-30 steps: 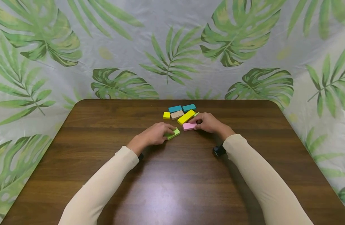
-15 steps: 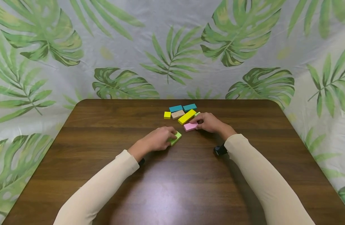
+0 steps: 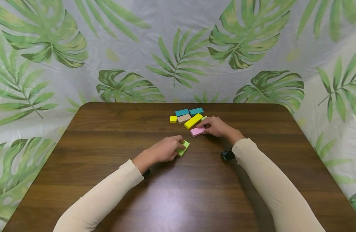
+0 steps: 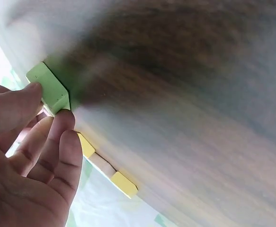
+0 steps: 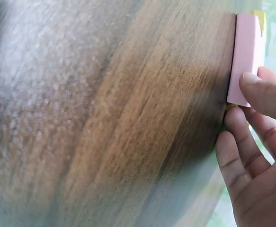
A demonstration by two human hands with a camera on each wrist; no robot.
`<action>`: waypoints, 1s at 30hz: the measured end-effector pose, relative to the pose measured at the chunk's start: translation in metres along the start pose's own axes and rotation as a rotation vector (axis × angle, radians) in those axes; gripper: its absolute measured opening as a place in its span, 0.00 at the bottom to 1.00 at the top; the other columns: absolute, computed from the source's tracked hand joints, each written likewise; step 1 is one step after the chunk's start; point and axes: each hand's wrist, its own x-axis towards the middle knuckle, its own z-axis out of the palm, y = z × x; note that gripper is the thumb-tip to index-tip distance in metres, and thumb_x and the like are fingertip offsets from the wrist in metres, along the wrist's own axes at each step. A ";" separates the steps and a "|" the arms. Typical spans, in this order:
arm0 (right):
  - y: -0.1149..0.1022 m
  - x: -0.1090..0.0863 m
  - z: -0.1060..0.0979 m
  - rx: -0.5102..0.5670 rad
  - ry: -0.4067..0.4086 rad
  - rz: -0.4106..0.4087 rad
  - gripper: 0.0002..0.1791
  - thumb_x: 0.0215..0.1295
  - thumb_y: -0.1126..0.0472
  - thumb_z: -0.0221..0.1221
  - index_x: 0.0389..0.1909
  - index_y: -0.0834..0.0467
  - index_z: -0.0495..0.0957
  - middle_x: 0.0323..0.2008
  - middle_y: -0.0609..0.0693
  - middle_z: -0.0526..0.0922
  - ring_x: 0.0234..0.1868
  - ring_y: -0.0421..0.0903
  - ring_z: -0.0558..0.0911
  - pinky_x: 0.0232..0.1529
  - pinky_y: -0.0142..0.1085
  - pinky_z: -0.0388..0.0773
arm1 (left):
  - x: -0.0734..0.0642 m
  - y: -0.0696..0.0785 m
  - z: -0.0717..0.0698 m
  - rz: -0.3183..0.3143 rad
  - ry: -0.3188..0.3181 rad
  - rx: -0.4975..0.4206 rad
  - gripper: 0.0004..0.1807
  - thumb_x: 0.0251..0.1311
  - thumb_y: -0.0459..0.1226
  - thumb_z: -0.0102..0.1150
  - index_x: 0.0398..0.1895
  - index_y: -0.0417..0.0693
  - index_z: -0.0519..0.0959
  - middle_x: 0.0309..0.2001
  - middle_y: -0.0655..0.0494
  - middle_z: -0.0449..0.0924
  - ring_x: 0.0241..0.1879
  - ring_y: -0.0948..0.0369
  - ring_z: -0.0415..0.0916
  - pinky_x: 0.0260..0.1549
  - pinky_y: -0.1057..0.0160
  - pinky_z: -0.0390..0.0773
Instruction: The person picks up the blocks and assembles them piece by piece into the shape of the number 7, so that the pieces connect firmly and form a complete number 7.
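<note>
My left hand (image 3: pixel 167 149) grips a light green block (image 3: pixel 184 149) low over the table, left of centre. In the left wrist view, the thumb presses one face of that green block (image 4: pixel 50 87), with fingers at its edge. My right hand (image 3: pixel 217 127) pinches a pink block (image 3: pixel 197 131) by its right end. The right wrist view shows the thumb on the side of the pink block (image 5: pixel 244 56). Just behind it lie a long yellow block (image 3: pixel 193 121) and another green block (image 3: pixel 204 118), partly hidden by the right hand.
Behind the hands sit a small yellow block (image 3: pixel 173 119), a speckled natural-wood block (image 3: pixel 184 118) and two teal blocks, one on the left (image 3: pixel 182 112) and one on the right (image 3: pixel 196 111). The brown table (image 3: pixel 178 199) ends at a leaf-print cloth (image 3: pixel 183 42).
My left hand has drawn the green block nearer to me and slightly right, turning it a little steeper. The right hand and the pink block have hardly moved.
</note>
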 end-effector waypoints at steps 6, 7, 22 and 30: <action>0.000 0.000 0.000 0.008 0.000 -0.005 0.19 0.65 0.69 0.61 0.56 0.55 0.83 0.57 0.56 0.83 0.61 0.55 0.77 0.64 0.52 0.73 | -0.001 0.002 0.001 -0.001 0.002 -0.008 0.18 0.65 0.32 0.60 0.57 0.45 0.82 0.59 0.48 0.75 0.56 0.53 0.78 0.55 0.55 0.80; 0.001 0.000 0.000 0.007 0.001 -0.009 0.19 0.65 0.69 0.61 0.56 0.55 0.83 0.57 0.56 0.83 0.60 0.55 0.77 0.64 0.52 0.73 | -0.001 0.002 0.002 0.001 0.002 -0.009 0.18 0.64 0.32 0.60 0.57 0.45 0.82 0.59 0.48 0.76 0.56 0.53 0.78 0.55 0.55 0.80; 0.003 -0.002 -0.001 0.017 0.017 -0.018 0.19 0.63 0.70 0.61 0.54 0.55 0.84 0.56 0.56 0.83 0.58 0.54 0.78 0.61 0.51 0.74 | -0.002 0.001 0.003 0.075 0.024 0.013 0.15 0.65 0.34 0.61 0.54 0.45 0.84 0.62 0.50 0.77 0.62 0.53 0.75 0.63 0.55 0.74; 0.002 -0.001 0.001 0.014 0.009 -0.015 0.19 0.64 0.70 0.61 0.54 0.55 0.84 0.56 0.57 0.83 0.58 0.55 0.78 0.62 0.51 0.74 | -0.001 0.001 0.003 0.062 0.003 -0.016 0.15 0.64 0.33 0.62 0.54 0.45 0.84 0.58 0.51 0.79 0.59 0.55 0.76 0.62 0.56 0.75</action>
